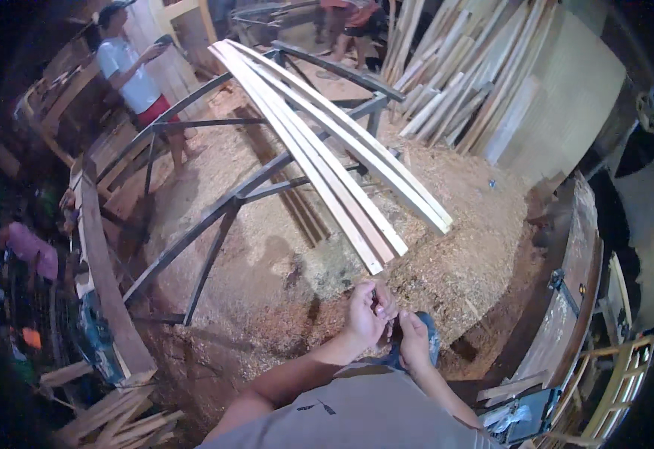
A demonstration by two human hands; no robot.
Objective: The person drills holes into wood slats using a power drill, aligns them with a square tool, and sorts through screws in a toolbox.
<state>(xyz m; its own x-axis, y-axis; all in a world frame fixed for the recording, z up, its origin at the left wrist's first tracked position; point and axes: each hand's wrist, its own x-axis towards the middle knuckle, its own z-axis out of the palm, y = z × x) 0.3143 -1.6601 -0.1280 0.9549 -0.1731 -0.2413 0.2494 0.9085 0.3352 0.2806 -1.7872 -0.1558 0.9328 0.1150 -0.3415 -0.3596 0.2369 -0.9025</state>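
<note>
My left hand is in front of my body with its fingers curled in, thumb and fingertips close together. Just to its right, my right hand is closed too, thumb uppermost. The two hands nearly meet; whatever they may hold is too small or hidden to make out. Beyond them, several long pale wooden strips lie side by side, their near ends a little past my left fingers. They rest across a dark metal frame stand. Neither hand touches the strips.
Sawdust and shavings cover the floor. A person stands at far left, another at the back. Many boards lean at back right. A wooden bench flanks the left, a wooden surface the right. Scrap wood lies lower left.
</note>
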